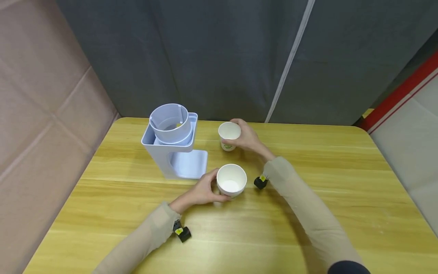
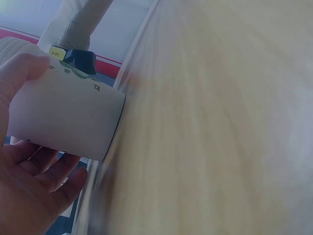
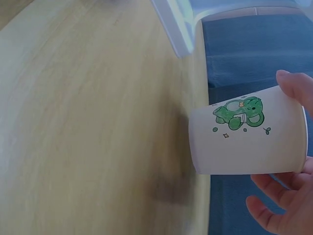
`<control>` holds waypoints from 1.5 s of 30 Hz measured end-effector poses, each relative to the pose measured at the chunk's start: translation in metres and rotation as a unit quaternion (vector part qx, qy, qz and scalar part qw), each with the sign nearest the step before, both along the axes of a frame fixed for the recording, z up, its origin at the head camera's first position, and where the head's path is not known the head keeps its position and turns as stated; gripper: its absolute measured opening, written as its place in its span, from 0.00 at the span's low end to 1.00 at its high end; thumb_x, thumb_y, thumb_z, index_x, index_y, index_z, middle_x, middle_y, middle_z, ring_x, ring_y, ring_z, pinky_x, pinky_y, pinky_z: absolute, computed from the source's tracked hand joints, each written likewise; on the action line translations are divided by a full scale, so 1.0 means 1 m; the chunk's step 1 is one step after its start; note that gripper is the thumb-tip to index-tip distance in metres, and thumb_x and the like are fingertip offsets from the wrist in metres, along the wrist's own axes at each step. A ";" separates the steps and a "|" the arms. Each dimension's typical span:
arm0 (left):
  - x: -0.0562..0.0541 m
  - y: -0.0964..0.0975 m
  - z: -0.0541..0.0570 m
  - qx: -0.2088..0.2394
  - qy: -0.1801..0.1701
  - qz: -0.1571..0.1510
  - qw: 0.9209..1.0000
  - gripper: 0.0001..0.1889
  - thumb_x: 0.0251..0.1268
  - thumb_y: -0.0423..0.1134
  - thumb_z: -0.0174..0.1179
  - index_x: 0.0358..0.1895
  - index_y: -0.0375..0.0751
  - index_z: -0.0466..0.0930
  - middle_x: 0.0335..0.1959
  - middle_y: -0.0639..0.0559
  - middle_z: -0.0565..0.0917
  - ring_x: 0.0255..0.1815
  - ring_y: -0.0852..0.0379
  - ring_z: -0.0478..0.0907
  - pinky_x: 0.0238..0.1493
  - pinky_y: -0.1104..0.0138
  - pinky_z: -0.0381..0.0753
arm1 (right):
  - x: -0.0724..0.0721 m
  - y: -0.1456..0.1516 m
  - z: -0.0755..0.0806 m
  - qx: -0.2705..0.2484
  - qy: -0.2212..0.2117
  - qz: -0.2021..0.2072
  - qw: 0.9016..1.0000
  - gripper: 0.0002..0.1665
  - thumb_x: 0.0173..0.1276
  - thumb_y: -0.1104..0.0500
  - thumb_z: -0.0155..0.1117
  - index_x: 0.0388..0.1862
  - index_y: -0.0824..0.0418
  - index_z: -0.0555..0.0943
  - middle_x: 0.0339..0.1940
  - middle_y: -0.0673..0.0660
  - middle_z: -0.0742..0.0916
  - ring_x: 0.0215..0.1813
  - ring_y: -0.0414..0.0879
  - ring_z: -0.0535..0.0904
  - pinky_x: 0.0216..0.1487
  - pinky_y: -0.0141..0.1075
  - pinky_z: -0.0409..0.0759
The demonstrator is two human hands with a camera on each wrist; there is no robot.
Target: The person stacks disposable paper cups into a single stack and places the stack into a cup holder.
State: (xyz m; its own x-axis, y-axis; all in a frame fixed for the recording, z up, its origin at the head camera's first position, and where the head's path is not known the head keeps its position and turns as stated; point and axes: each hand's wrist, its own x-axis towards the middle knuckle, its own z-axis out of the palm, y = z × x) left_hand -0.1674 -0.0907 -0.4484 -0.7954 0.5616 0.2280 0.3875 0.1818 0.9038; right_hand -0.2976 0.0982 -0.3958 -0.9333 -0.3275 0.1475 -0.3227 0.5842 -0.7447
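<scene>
My left hand (image 1: 203, 190) holds a white paper cup (image 1: 231, 180) by its side, thumb and fingers round opposite sides, with its open top facing up. In the left wrist view, that paper cup (image 2: 68, 115) shows small printed marks and a bit of green, its base close to the tabletop. Farther back, my right hand (image 1: 247, 137) grips a second white paper cup (image 1: 229, 131) from the right. A green cartoon bear is printed on this cup (image 3: 249, 134) in the right wrist view, where thumb and fingers sit near its rim. Inside, the cup in my left hand looks bare.
Left of the cups stands a pale plastic stand (image 1: 161, 158) with a flat base plate and a round, open cylinder (image 1: 170, 123) on top. All stand on a wooden table (image 1: 328, 182). A dark curtain (image 1: 205, 61) hangs behind its back edge.
</scene>
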 end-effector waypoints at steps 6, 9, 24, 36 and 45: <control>0.000 0.000 0.002 -0.002 0.001 0.002 1.000 0.39 0.37 0.30 0.76 0.59 0.31 0.69 0.53 0.41 0.78 0.55 0.49 0.73 0.59 0.60 0.70 | 0.007 0.013 0.007 0.008 0.003 -0.007 1.000 0.47 0.48 0.51 0.76 0.63 0.67 0.66 0.57 0.64 0.76 0.53 0.56 0.74 0.53 0.47 0.74; -0.001 0.000 0.002 0.002 0.005 0.001 1.000 0.39 0.38 0.31 0.76 0.59 0.30 0.69 0.53 0.40 0.78 0.55 0.48 0.74 0.59 0.59 0.71 | 0.013 0.020 0.012 0.008 0.011 -0.005 1.000 0.46 0.48 0.52 0.77 0.63 0.67 0.66 0.56 0.64 0.76 0.52 0.57 0.75 0.52 0.48 0.75; -0.003 -0.001 0.002 -0.004 -0.004 0.006 1.000 0.41 0.36 0.30 0.76 0.61 0.32 0.68 0.55 0.42 0.77 0.57 0.49 0.72 0.61 0.57 0.69 | 0.063 0.062 0.040 -0.032 0.058 0.000 0.998 0.46 0.41 0.61 0.79 0.61 0.69 0.68 0.55 0.66 0.78 0.50 0.59 0.76 0.48 0.50 0.76; -0.004 -0.004 0.001 0.000 0.007 0.005 1.000 0.40 0.37 0.30 0.76 0.61 0.31 0.68 0.54 0.41 0.77 0.56 0.49 0.73 0.60 0.57 0.69 | 0.099 0.068 0.068 -0.019 0.135 0.042 0.990 0.46 0.38 0.60 0.81 0.58 0.69 0.71 0.52 0.63 0.80 0.45 0.56 0.76 0.39 0.50 0.76; -0.003 -0.004 0.002 -0.005 0.003 0.010 1.000 0.39 0.37 0.30 0.76 0.60 0.30 0.68 0.53 0.39 0.78 0.55 0.47 0.73 0.60 0.58 0.70 | 0.115 0.059 0.083 -0.014 0.150 0.055 0.987 0.45 0.38 0.58 0.81 0.57 0.67 0.72 0.50 0.60 0.81 0.44 0.51 0.76 0.39 0.44 0.75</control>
State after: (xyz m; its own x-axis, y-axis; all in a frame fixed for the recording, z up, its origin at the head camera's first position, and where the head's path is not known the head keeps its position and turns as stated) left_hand -0.1705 -0.0950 -0.4462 -0.8050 0.5480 0.2275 0.3889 0.1977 0.8998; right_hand -0.1827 0.1575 -0.3130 -0.8048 -0.4165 0.4228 -0.5920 0.5139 -0.6208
